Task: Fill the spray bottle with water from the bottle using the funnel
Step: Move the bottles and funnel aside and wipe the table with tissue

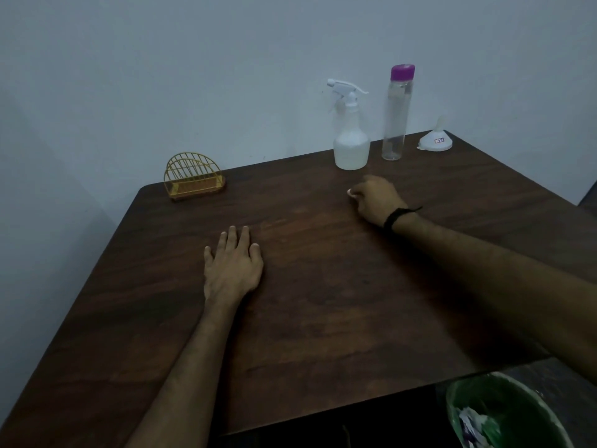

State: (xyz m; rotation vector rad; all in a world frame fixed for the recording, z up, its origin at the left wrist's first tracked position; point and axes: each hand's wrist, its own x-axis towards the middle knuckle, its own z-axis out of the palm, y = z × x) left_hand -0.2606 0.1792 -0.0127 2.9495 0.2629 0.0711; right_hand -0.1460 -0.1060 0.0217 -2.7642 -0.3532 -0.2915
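Dark wooden table (323, 286): spray bottle (351, 143), purple-capped water bottle (395, 114) and upturned funnel (436, 140) at one o'clock. Left hand (232, 266) flat, fingers spread; right hand (378, 200) loosely curled, empty.

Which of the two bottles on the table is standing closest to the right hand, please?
The white spray bottle, just beyond the right hand. The clear bottle with the purple cap stands farther back, nearer the wall.

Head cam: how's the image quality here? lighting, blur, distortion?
Head view: dim, bluish cast, no glare. Wide-angle bends the table edges. The clear water bottle and funnel look soft against the wall; the spray bottle is fairly legible. Left hand lies flat, right hand curled; both reasonably sharp.
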